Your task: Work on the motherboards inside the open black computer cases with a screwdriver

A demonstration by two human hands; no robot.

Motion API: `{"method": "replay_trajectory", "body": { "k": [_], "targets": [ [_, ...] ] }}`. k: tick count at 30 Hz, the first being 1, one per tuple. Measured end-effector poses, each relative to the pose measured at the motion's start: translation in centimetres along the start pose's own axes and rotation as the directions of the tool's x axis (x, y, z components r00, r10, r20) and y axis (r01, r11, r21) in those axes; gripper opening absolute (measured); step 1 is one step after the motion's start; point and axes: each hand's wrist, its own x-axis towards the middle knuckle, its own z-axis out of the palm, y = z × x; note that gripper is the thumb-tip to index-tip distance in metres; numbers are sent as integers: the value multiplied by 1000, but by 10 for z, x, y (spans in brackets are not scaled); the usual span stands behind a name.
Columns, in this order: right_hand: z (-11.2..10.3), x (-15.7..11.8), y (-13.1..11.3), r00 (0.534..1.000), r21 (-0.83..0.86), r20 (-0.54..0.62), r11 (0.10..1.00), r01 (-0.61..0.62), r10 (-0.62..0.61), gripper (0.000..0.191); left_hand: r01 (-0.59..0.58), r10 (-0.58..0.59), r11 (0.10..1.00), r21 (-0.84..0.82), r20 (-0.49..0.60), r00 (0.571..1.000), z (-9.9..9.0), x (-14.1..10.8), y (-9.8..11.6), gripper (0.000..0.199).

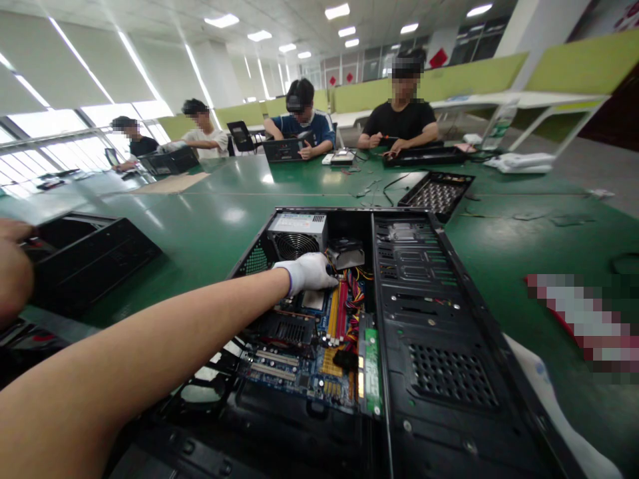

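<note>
An open black computer case lies on the green table. My left hand, in a white glove, reaches into it at the top end of the red and yellow memory slots. Its fingers are bent downward, and what they grip, if anything, is hidden. Behind the hand is the silver power supply with its fan. A dark cooler rests just right of it. Below lies the blue motherboard. Along the case's right side, my right hand shows as a white glove, its fingers hidden by the case edge.
Several people work across the green table on other cases. A dark case stands at the left, beside another person's arm. A perforated black panel lies beyond my case. A red-edged packet is at the right.
</note>
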Motion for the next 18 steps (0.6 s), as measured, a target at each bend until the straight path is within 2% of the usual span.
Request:
{"method": "replay_trajectory", "body": {
  "k": [3,6,12,18],
  "targets": [
    [-1,0,1,999,14,29,1000,21,-21,27,-1,1,1000,2,15,1000,0,2,0,39],
    [-3,2,2,996,-27,65,998,65,-63,26,28,-28,999,38,-14,1000,2,5,-2,47],
    [-4,1,3,998,-65,33,997,46,-44,27,9,-7,999,42,-46,999,5,4,-2,47],
    [-4,2,9,991,-48,67,992,118,-115,30,41,-39,997,68,-34,999,3,4,-1,48]
  ]
}}
